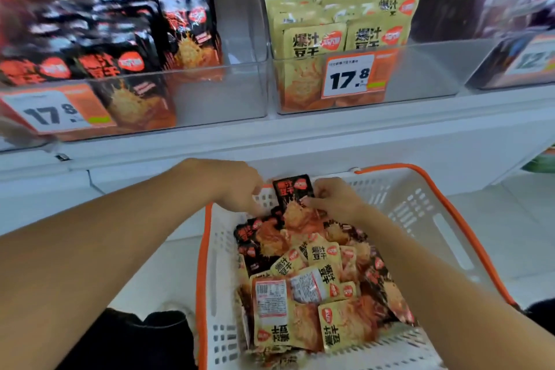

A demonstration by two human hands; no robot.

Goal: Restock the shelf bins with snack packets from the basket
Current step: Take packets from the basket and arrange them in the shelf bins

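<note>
A black snack packet (292,194) is held upright at the far end of the white basket (420,219), its top edge raised above the heap of packets below. It is pinched along its right edge by the right hand (333,200), whose fingers are curled inward with the fingertips pressed to the packet's face. The left hand (237,186) is placed just beside the packet's left edge, knuckles up and fingers bent downward toward the basket's far wall; whether these fingers actually grip the packet cannot be told, since their tips are hidden behind the hand. Both forearms are stretched forward and downward from the lower corners of the view, converging over the basket.

The basket is filled with a loose pile of black packets and yellow packets (318,285), some turned label-down. Its rim is trimmed in orange, and an orange handle (444,198) is folded along the right side.

Above, on a white shelf (360,135), a clear left bin (210,99) is seen, stocked with black packets on its left side only. To its right a clear middle bin (420,75) is stocked with yellow packets in upright rows. A price tag (350,76) marked 17.8 is fixed to the middle bin's front, and a similar tag (51,112) is fixed to the left bin.
</note>
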